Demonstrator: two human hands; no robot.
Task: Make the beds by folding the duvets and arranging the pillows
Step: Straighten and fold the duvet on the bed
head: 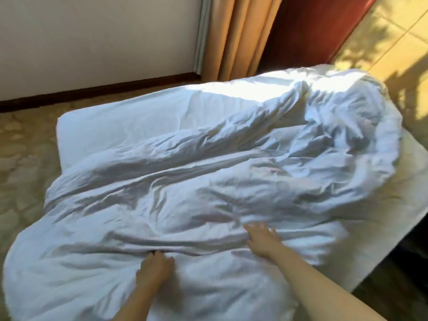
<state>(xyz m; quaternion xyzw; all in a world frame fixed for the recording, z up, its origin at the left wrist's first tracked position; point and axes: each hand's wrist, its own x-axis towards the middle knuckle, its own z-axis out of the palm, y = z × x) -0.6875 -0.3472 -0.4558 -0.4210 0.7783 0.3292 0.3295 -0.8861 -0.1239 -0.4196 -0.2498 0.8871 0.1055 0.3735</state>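
A rumpled white duvet lies spread over the bed, bunched high at the far right and hanging off the near left edge. My left hand grips a fold of the duvet near the front, its fingers curled into the cloth. To its right, my right hand lies flat on the duvet with fingers spread. The bare white sheet of the bed shows at the far left corner. No pillow is in view.
Patterned beige carpet runs along the left of the bed. Tan curtains and a red drape hang beyond the far side, next to a white wall. Sunlit wall panels are at the right.
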